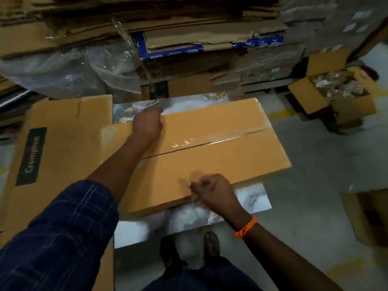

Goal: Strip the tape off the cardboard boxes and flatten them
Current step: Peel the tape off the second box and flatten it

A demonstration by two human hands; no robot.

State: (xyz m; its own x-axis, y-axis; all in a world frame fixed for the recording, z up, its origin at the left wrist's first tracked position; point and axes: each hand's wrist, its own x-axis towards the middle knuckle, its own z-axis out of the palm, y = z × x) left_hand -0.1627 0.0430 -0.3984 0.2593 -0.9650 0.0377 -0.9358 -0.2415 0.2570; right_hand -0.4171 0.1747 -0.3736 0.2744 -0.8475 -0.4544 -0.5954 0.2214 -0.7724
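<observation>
A long brown cardboard box (220, 164) lies closed on a marble-patterned slab (252, 198), with clear tape (189, 143) running along its centre seam. My left hand (148, 122) rests on the box's far left corner, fingers curled over the edge, pressing on it. My right hand (212, 192) is at the near edge, fingers pinched together at the box's rim; motion blur hides whether tape is between them.
A flattened "Crompton" carton (52, 154) lies to the left. A tall stack of flat cardboard (168, 24) and plastic wrap (69, 68) stands behind. An open box of scraps (336, 95) sits on the floor at right, another carton (367, 215) at the right edge. My feet (189, 248) are below.
</observation>
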